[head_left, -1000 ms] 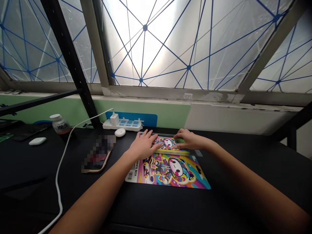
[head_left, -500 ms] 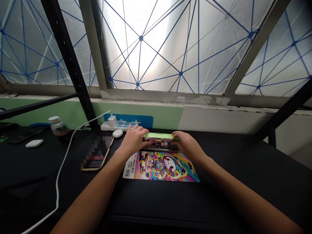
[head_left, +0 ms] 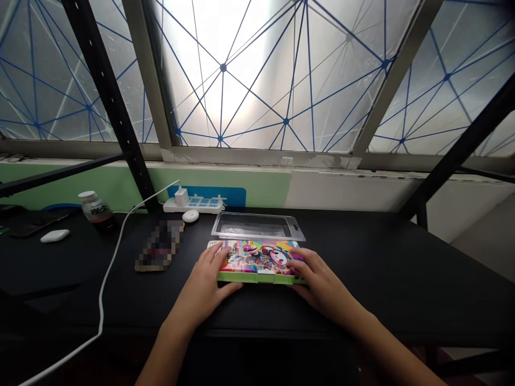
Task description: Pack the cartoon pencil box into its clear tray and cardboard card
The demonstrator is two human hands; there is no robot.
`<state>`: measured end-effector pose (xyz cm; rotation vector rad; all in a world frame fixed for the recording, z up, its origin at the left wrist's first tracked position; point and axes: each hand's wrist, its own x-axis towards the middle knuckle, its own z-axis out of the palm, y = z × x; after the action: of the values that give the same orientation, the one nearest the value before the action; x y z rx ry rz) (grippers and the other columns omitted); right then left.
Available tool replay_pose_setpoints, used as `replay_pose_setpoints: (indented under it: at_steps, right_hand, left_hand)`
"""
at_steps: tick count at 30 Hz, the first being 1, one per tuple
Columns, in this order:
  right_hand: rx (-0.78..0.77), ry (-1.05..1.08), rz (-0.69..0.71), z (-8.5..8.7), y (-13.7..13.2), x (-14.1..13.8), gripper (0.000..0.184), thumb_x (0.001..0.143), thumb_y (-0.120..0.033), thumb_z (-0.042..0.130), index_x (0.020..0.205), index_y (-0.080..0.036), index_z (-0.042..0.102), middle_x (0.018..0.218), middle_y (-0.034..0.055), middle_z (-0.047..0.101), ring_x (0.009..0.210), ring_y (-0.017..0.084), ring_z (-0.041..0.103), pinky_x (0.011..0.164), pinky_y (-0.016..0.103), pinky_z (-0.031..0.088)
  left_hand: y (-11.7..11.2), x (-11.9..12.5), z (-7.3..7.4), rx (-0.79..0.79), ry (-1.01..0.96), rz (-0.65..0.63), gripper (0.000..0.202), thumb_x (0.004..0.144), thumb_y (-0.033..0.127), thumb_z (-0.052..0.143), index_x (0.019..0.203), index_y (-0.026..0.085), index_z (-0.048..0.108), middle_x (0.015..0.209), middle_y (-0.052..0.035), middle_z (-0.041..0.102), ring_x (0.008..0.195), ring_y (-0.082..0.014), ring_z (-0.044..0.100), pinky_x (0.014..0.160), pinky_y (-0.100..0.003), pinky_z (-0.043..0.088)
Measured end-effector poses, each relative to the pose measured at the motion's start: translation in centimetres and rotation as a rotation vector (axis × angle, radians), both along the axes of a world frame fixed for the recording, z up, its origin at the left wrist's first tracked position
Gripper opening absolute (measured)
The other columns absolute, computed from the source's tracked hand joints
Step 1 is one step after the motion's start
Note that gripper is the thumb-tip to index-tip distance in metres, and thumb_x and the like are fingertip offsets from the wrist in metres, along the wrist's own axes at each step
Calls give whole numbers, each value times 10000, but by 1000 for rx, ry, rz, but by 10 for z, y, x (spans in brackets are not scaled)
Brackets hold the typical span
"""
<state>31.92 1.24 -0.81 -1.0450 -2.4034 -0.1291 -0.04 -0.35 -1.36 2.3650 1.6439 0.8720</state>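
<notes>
The left hand (head_left: 200,292) and right hand (head_left: 322,280) stay well apart, clasping opposite ends of a lime-green pencil box (head_left: 257,261), now out of its clear plastic blister tray (head_left: 257,226), which lies just beyond it on the black desk (head_left: 402,279).

The left hand (head_left: 203,287) and right hand (head_left: 319,276) sit low near the desk's (head_left: 402,279) front edge, well apart; both palms face down, fingers slightly curled; the left forearm (head_left: 169,348) and right forearm (head_left: 386,338) angle inward from below.
</notes>
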Motion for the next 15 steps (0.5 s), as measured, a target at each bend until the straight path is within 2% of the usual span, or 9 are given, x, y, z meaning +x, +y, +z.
replay_pose_setpoints:
  at_steps: [2,4,8,12,13,15]
  right_hand:
    - [-159,52,-42,0,3,2,546,858,-404,721,1339,-266,501,1496,153,449,1338,349,478,1061,531,461]
    - [-286,111,-72,1,6,4,684,805,-492,760,1388,-273,477,1535,147,420,1376,358,446,1096,544,426]
    - [-412,267,-66,8,8,7,541,812,-457,755,1294,-265,601,1458,123,522,1353,333,478,1120,512,396]
    - [-470,329,-69,20,15,10,557,681,-467,860,1177,-270,701,1338,91,640,1250,333,568,1083,473,430]
    - [-477,340,-76,23,19,10,527,683,-482,854,1146,-271,716,1288,80,674,1204,326,601,1055,459,453]
    - [-483,389,-116,26,29,11,400,780,-530,760,1066,-251,734,1129,69,739,1061,301,671,950,433,515]
  left_hand:
    - [0,-3,0,-115,-33,-8,790,851,530,702,1506,265,350,1566,-118,405,1433,-339,370,1152,-490,350]
    - [1,-3,3,-169,-45,-28,819,853,558,687,1525,264,322,1558,-122,420,1421,-339,392,1154,-485,332]
    - [0,-2,6,-202,-93,1,880,840,534,706,1558,263,276,1507,-136,459,1383,-344,418,1133,-481,331]
    - [-1,-1,5,-269,-156,72,955,812,543,728,1583,303,218,1395,-140,508,1273,-357,496,1068,-483,385]
    - [-2,-1,5,-277,-170,80,975,809,541,732,1589,314,193,1378,-139,514,1259,-359,505,1058,-484,391]
    - [-2,-1,5,-287,-184,75,1029,804,527,742,1601,331,121,1375,-138,519,1271,-365,500,1046,-484,398]
